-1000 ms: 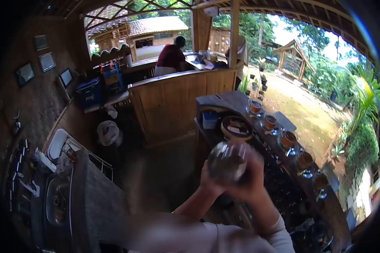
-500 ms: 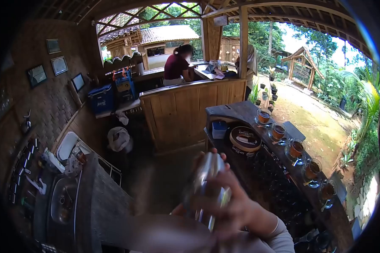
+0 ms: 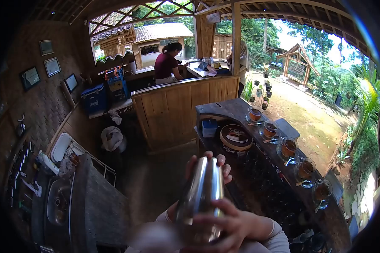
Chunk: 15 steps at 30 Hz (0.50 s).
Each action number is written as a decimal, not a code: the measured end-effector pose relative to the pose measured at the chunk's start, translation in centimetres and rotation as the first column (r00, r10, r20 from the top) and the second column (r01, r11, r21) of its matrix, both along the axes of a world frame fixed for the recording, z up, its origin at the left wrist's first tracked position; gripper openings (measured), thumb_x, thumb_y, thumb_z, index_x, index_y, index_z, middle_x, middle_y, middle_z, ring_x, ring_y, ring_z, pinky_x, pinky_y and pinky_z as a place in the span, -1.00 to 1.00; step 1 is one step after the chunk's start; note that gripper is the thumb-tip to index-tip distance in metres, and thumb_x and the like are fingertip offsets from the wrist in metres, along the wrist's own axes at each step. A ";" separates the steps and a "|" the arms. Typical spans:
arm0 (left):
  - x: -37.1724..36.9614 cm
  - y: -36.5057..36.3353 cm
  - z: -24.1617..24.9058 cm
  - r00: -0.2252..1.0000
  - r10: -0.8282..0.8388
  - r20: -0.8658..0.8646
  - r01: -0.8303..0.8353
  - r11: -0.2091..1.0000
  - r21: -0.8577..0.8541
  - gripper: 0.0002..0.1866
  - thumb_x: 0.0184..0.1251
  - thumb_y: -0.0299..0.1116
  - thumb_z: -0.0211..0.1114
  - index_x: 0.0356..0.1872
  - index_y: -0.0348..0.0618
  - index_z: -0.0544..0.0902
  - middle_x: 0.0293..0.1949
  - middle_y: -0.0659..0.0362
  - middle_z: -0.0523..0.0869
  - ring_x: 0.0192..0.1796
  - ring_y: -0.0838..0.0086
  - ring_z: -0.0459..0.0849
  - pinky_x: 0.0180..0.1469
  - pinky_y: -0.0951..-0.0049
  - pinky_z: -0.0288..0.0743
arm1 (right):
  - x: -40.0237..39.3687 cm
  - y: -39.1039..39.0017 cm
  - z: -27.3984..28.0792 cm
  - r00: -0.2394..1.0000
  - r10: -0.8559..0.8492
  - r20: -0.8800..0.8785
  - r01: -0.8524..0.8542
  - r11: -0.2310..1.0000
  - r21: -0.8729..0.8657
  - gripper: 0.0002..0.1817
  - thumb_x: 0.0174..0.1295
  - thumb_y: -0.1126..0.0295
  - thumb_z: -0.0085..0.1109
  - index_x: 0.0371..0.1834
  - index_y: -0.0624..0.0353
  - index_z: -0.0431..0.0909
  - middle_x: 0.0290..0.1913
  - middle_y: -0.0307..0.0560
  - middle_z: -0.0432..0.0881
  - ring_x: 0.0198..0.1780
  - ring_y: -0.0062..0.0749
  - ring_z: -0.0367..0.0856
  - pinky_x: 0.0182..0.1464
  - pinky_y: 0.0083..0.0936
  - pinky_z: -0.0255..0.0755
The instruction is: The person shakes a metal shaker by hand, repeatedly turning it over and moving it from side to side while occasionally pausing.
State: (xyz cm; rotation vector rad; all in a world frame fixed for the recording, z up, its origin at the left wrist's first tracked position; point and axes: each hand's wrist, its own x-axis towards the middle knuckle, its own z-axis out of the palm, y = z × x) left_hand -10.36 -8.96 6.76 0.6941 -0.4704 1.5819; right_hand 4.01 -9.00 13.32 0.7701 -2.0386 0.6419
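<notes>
Steel shaker: smooth, mirror-bright, tapered cylinder, tilted, near centre, in mid-air over open floor. Right hand grip closed round its lower body; left hand grip closed behind its upper end. Dark wooden surface edge runs just right, carrying five glass cups in a row.

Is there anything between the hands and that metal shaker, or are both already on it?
Nothing visible does. The right hand wraps the lower part of the steel shaker, and the left hand's fingers curl over its top from behind. Both are in direct contact.
</notes>
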 end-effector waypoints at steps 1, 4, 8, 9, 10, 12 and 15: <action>0.4 -0.3 0.7 1.000 0.025 -0.007 -0.024 0.996 0.087 -0.58 0.32 0.07 -0.05 -0.03 0.02 0.51 -0.08 0.06 0.38 -0.08 0.17 0.42 -0.03 0.09 0.45 | 0.2 0.2 -0.6 0.996 0.022 -0.085 -0.018 0.999 0.045 -0.73 0.05 0.11 0.13 -0.22 -0.08 0.58 0.01 -0.09 0.51 0.09 0.00 0.42 0.15 -0.02 0.19; -0.4 2.4 -3.7 0.999 -0.024 0.030 0.026 0.998 -0.054 -0.54 0.33 0.07 -0.06 0.07 0.00 0.45 -0.04 0.08 0.46 -0.01 0.20 0.46 0.08 0.10 0.40 | -1.6 3.2 -2.1 0.961 -0.276 -0.002 0.275 0.954 0.117 -0.55 -0.14 0.17 0.28 -0.10 -0.06 0.51 0.04 -0.12 0.49 0.12 -0.09 0.42 0.18 -0.06 0.19; 2.8 2.2 -3.6 0.974 0.216 0.061 -0.126 0.749 -0.651 -0.53 0.31 0.00 0.00 0.12 -0.06 0.40 0.10 0.08 0.47 0.12 0.23 0.47 0.23 0.15 0.30 | -2.9 5.9 -2.3 0.913 -0.405 0.039 0.384 0.827 -0.411 -0.29 -0.34 0.35 0.35 0.05 0.09 0.37 0.02 0.01 0.48 0.11 0.00 0.40 0.11 -0.08 0.30; 3.3 1.2 -3.0 0.951 0.308 -0.028 -0.278 0.812 -0.514 -0.53 0.31 0.02 -0.01 0.12 -0.02 0.41 0.12 0.07 0.44 0.15 0.17 0.43 0.23 0.09 0.28 | -1.6 5.7 -1.2 0.909 -0.406 -0.091 0.386 0.904 -0.183 -0.33 -0.32 0.35 0.33 0.02 0.07 0.39 0.02 0.00 0.49 0.10 0.01 0.42 0.09 -0.09 0.32; 3.6 0.8 -3.0 0.908 0.410 -0.090 -0.414 0.835 -0.364 -0.54 0.32 0.04 -0.03 0.11 0.02 0.41 0.15 0.06 0.41 0.18 0.10 0.40 0.23 0.03 0.26 | -0.1 3.0 0.2 0.889 -0.417 -0.192 0.429 0.903 0.028 -0.52 -0.25 0.34 0.27 -0.11 -0.02 0.49 0.02 -0.08 0.52 0.06 -0.02 0.44 0.09 -0.08 0.31; 1.2 3.6 -1.1 0.992 -0.127 -0.024 0.128 0.991 0.049 -0.56 0.33 0.10 -0.07 0.04 0.07 0.45 0.00 0.09 0.39 0.05 0.10 0.38 0.08 0.07 0.35 | 2.4 1.3 0.4 0.997 -0.020 -0.073 0.027 0.994 0.105 -0.81 0.00 0.33 0.16 -0.27 -0.17 0.57 0.01 -0.24 0.53 0.15 -0.05 0.43 0.14 -0.06 0.24; 1.5 3.2 0.9 0.997 -0.018 -0.080 0.026 0.995 0.099 -0.55 0.32 0.11 -0.06 0.01 0.04 0.46 -0.05 0.11 0.40 -0.03 0.18 0.39 0.03 0.15 0.36 | 1.8 2.5 -1.6 0.959 -0.013 -0.282 0.067 0.981 0.185 -0.82 0.02 0.28 0.19 -0.28 -0.25 0.52 -0.10 -0.07 0.58 0.10 -0.12 0.49 0.09 0.09 0.23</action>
